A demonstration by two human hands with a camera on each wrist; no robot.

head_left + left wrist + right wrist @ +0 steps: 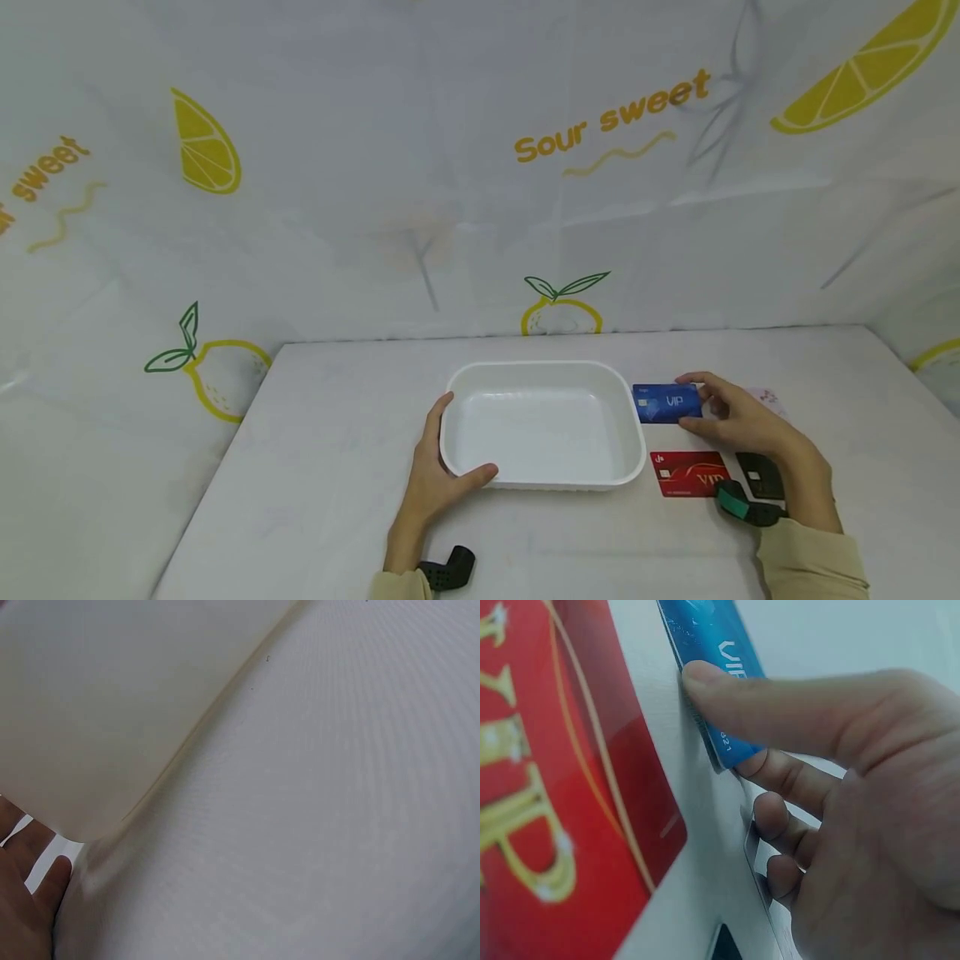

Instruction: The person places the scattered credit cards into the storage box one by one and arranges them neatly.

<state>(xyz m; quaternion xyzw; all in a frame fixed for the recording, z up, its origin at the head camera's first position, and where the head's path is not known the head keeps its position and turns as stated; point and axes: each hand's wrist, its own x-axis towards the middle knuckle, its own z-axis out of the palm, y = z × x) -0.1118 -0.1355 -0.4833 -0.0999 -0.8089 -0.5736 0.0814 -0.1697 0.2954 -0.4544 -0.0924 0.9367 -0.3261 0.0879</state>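
A white plastic tray sits on the table with its inside bare. My left hand holds the near left corner, thumb along the near rim and fingers against the left side. In the left wrist view, the tray's outer wall fills the upper left, beside the fingers. My right hand pinches a blue VIP card by its right end. In the right wrist view, the thumb lies on the card's near edge, with a fingertip at its opposite edge. The other fingers are curled below.
A red VIP card lies nearer me, right of the tray. Beside it a black card is partly covered by my right wrist and its strap camera. A pale patterned card shows behind my right hand. A lemon-print cloth hangs behind the table.
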